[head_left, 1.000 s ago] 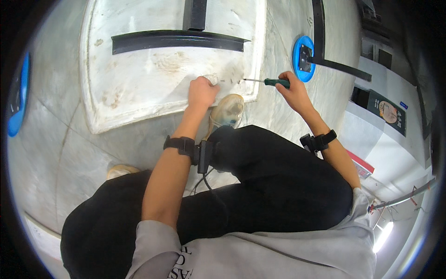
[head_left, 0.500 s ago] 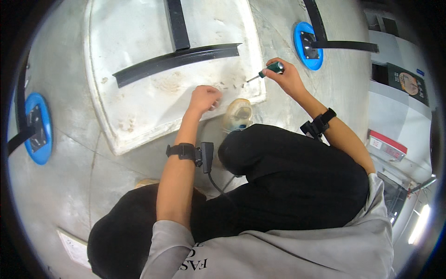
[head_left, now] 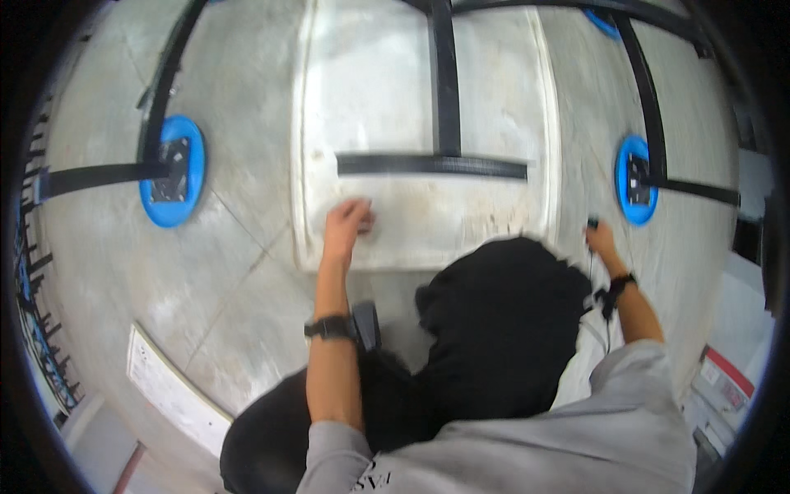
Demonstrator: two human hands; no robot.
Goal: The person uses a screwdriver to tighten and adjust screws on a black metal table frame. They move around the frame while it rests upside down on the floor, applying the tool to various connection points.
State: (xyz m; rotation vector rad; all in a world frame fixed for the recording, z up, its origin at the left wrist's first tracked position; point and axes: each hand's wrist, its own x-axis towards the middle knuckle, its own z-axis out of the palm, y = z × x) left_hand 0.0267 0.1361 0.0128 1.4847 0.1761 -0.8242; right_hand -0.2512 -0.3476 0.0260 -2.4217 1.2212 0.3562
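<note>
My right hand [head_left: 605, 240] grips a screwdriver [head_left: 592, 223] at the right, just beyond the edge of the white board [head_left: 395, 239]. Its dark handle sticks up out of my fist, and the thin shaft hangs downward. Over the near left part of the board, my left hand [head_left: 346, 226] is closed with the fingers curled together. Whatever lies between those fingertips is too small and blurred to make out. A black metal T-shaped bar [head_left: 432, 165] lies across the board, ahead of both hands. Several small dark bits [head_left: 496, 221] lie on the board near my knee.
Black metal legs with blue round feet stand on both sides: a left foot [head_left: 173, 173] and a right foot [head_left: 637, 181]. A white panel [head_left: 173, 377] lies on the floor at the lower left. A red and white box [head_left: 727, 380] is at the far right.
My right hand has drawn the screwdriver back from the small bits and off to the right, turning its shaft downward. My left hand now sits farther left over the board. The whole view has swung.
</note>
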